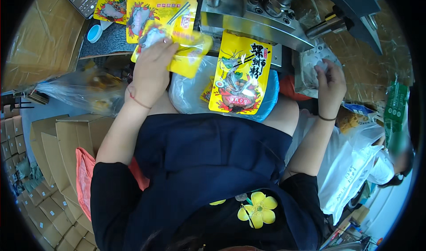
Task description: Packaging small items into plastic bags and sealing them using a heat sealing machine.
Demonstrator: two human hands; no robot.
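My left hand (153, 73) is closed on a yellow printed pouch (186, 66), which tilts and is slightly blurred. Over on the right, my right hand (330, 84) reaches into a clear bin (306, 84), its fingers curled among small whitish plastic pieces (316, 55). What its fingertips hold, if anything, I cannot make out. Between my hands, another yellow pouch (242, 73) with a noodle picture lies face up below the metal press (257, 22), its lower end above my lap.
Stacked yellow pouches (162, 4) lie at the back left near a phone (81, 0) and a light-blue round cap (94, 33). A plastic-lined tub (191, 89) sits under the middle pouch. Cardboard boxes (73, 135) stand left; a white bag (346, 171) hangs right, near another person (392, 164).
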